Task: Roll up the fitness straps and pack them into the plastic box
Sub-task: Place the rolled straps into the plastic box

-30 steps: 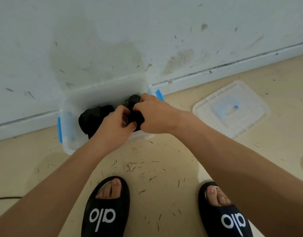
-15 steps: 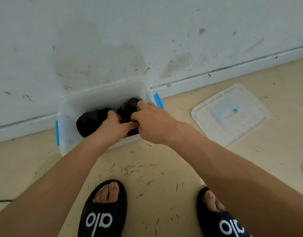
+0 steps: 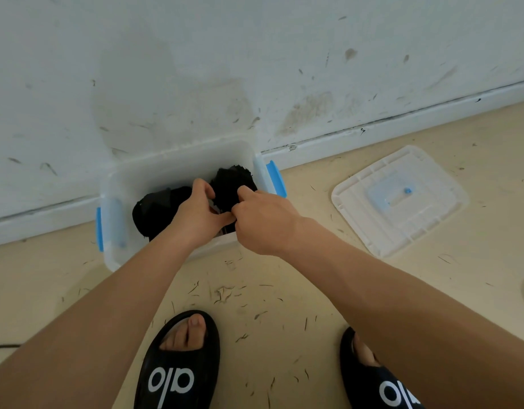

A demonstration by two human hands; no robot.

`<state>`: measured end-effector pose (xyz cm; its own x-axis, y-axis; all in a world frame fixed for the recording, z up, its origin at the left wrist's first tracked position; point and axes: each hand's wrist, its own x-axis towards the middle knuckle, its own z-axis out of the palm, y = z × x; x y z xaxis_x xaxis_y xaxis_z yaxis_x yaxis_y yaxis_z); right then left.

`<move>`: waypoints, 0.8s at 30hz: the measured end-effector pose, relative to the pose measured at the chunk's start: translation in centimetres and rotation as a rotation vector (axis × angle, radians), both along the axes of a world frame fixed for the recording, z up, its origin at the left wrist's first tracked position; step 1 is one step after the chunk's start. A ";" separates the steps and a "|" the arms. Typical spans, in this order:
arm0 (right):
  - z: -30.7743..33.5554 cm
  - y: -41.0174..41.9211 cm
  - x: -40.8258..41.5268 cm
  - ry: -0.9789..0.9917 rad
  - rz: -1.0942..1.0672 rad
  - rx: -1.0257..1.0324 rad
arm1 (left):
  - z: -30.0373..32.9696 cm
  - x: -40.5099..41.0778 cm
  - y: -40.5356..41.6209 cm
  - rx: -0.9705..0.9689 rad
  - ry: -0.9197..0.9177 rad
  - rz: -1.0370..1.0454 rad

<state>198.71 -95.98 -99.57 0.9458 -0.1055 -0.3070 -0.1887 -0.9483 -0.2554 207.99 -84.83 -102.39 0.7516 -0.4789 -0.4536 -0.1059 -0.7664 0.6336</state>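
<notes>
Hands meet over the open translucent plastic box with blue side latches (image 3: 113,225), which sits against the wall: the left hand (image 3: 196,216) and the right hand (image 3: 260,222) touch at the thumbs, and both curl round the black rolled fitness strap (image 3: 231,184) at the box's right end, just beyond their fingertips. A second black strap bundle (image 3: 154,211) lies inside the box too, directly left of the left hand. My guess is the main risk lies in letting go: the roll under the fingers may spring loose and uncoil if it is not wedged firmly against the wall of the box or its neighbour, and then stand too high for closing. The white ribbed plastic lid with a pale blue centre (image 3: 399,202) lies flat on the floor, well to the right of the right hand. Count: two strap bundles, one box, one lid, two hands.
</notes>
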 end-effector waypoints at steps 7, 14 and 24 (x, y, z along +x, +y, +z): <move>-0.2 0.2 0.0 -0.068 -0.012 -0.007 | 0.0 -0.2 -0.8 0.122 -0.146 -0.047; -1.5 -6.3 -6.1 -0.461 -0.537 0.115 | 4.7 -3.6 -4.1 -0.085 -0.575 -0.138; -10.1 -11.6 -14.7 0.205 -0.623 -0.166 | 1.0 -12.1 -9.6 0.033 -0.333 -0.705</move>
